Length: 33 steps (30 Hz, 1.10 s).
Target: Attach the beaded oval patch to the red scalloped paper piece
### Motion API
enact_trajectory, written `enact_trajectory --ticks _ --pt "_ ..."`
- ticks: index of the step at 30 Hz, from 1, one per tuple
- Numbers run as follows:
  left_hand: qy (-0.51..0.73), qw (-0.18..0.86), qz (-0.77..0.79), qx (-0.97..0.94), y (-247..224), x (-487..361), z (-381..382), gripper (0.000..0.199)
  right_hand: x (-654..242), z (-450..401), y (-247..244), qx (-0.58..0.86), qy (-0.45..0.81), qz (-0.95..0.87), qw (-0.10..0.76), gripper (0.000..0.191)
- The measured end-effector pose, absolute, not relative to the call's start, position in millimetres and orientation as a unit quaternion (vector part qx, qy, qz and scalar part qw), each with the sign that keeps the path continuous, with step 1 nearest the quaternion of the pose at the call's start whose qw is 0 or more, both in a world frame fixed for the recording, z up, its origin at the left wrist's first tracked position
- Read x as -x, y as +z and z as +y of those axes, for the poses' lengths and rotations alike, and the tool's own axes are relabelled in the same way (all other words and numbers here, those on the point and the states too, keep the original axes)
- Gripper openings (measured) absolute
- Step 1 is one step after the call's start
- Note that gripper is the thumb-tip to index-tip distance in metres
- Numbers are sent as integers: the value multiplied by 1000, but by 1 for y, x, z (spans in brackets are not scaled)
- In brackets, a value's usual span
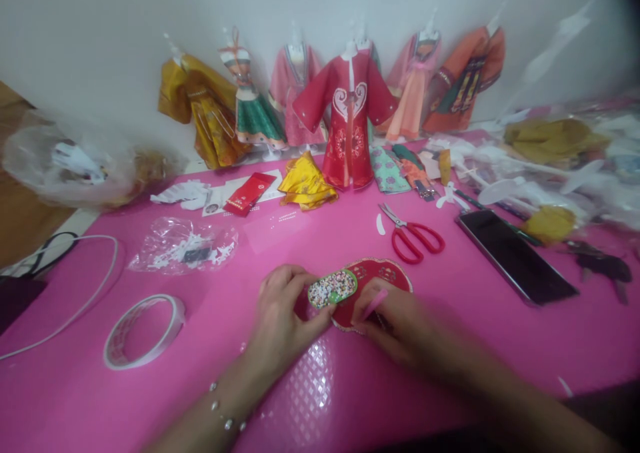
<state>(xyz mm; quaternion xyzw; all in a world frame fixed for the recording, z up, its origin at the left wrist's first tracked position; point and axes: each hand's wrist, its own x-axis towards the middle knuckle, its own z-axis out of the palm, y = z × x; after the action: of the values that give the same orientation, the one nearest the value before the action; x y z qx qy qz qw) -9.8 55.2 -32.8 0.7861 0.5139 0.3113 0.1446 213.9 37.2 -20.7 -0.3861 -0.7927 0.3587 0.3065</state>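
My left hand (pixel 289 304) grips the left end of a small green-rimmed oval tray (pixel 354 281), its thumb along the near side. Tiny multicoloured beads (pixel 327 288) fill the tray. Beneath and beside it lies a flat red piece (pixel 400 278) with a curved, pale beaded edge and small patterns on its face. Closed around a slim pink pen-shaped tool (pixel 376 303), my right hand (pixel 400 319) rests over the red piece's near right part. The tool's tip is hidden by my fingers.
Red-handled scissors (pixel 417 239) and a black phone (pixel 517 256) lie to the right. A white tape roll (pixel 177 319) is at left, near a plastic bag of white pieces (pixel 200 249). Behind stand several dolls' dresses, including a red robe (pixel 345 119). Plastic packaging (pixel 530 186) clutters the right.
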Motion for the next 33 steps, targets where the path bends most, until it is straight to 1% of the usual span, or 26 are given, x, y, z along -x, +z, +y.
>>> enact_trajectory --ticks 3,5,9,14,17,20,22,24,29,33 --pt "316 143 512 -786 -34 10 55 27 -214 37 -21 380 357 -793 314 10" --pt "318 141 510 -786 -34 11 55 27 -216 37 -23 369 364 -785 339 10" --pt "317 140 506 -790 -34 12 54 26 -222 39 -31 344 377 -746 427 11" --pt "320 149 483 -802 -32 13 52 29 -227 42 -30 320 347 -683 557 23" --pt "327 152 462 -810 -30 14 50 29 -226 44 -26 317 331 -657 598 24" --pt "340 154 440 -817 -28 14 49 30 -227 44 -26 316 300 -656 616 24" --pt "346 156 422 -823 -27 13 49 31 -228 43 -27 323 286 -659 616 26" --pt "351 157 405 -829 -26 11 49 31 -228 41 -26 331 292 -671 596 29" --pt "355 161 384 -837 -19 8 48 30 -226 36 -17 366 303 -747 464 28" --pt "358 169 375 -838 -19 9 46 32 -224 37 -18 341 293 -793 412 50"
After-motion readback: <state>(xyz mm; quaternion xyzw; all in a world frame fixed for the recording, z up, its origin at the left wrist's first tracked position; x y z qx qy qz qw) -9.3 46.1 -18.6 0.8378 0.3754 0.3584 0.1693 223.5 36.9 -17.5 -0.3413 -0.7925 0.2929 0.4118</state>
